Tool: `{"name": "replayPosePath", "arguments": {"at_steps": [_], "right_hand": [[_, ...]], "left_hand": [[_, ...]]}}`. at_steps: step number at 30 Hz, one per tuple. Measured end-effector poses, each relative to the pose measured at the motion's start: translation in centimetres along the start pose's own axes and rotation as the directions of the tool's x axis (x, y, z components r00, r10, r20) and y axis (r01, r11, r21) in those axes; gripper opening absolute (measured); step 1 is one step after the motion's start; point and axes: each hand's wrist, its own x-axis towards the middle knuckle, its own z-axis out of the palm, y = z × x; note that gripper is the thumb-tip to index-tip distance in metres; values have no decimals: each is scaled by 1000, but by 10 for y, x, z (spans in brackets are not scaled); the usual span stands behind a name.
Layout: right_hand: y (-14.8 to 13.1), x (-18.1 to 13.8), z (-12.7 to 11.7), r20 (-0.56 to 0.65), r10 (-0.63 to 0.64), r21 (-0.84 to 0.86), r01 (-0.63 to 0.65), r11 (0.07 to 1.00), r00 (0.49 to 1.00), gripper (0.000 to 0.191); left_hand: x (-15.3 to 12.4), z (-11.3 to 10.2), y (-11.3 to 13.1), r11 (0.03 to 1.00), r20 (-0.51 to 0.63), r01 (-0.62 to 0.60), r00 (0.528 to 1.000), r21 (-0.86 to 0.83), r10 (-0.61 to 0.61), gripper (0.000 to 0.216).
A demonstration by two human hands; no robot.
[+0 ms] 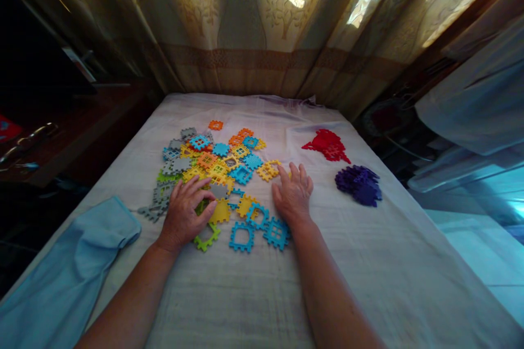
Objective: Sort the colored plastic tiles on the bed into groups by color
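Note:
A loose heap of flat plastic interlocking tiles with notched edges spreads over the cloth, in yellow, blue, orange, grey and green. My left hand (187, 211) rests on the heap's near left side, fingers apart and a little bent. Beside its thumb lie a yellow tile (221, 211) and a green frame tile (207, 237). My right hand (293, 193) lies at the heap's right edge with fingers spread, close to a yellow window tile (268, 170). A bit of yellow shows at its fingers, partly hidden. Blue tiles, among them a square frame (242, 236), lie between my forearms.
A red tile pile (327, 145) and a dark purple tile pile (359, 185) sit to the right. One orange tile (215, 125) lies apart at the back. Light blue fabric (77, 262) covers the left edge of the bed-like surface. A patterned curtain (245, 27) hangs behind.

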Motion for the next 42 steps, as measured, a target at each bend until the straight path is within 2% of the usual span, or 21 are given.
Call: {"name": "replayPosePath", "arguments": {"at_steps": [2,4,7,12,17,21,24,27,31,34,37,42], "right_hand": [[0,-1,1,51,62,-59,-59,996,997,51],[0,-2,2,60,56,-50,-54,997,997,49],[2,-3,6,23,31,-5,-31,1000,999,43],[8,-1,12,-39,-15,62,17,998,999,22],[16,5,6,-103,-52,147,66,987,993,18],[39,11,-3,-177,74,172,-43,984,981,20],[57,12,-5,-128,167,146,-148,978,978,22],[64,11,-4,-112,172,127,-157,979,979,23],[53,11,-5,-171,141,158,-114,981,975,25],[36,9,-5,-163,9,156,17,988,987,28],[18,5,0,-89,-113,101,122,987,990,32],[5,-2,6,66,-153,30,152,988,986,40]], "left_hand": [[0,0,0,1000,2,2,1000,-4,-2,20],[0,0,1,1000,4,0,1000,-4,0,21],[1,0,0,1000,1,-14,1000,4,14,22],[1,1,-1,1000,-15,-18,1000,8,18,23],[1,1,-1,1000,-6,-17,1000,14,18,23],[1,0,0,1000,2,-11,1000,10,11,22],[2,0,0,1000,-1,-11,1000,10,11,21],[2,0,0,1000,-1,-21,1000,12,21,22],[2,0,1,1000,-2,-12,1000,9,12,22],[2,0,1,1000,-6,-11,1000,5,11,21],[2,1,0,1000,-8,-15,1000,6,15,22],[2,1,-1,1000,-2,-9,1000,7,9,20]]}}
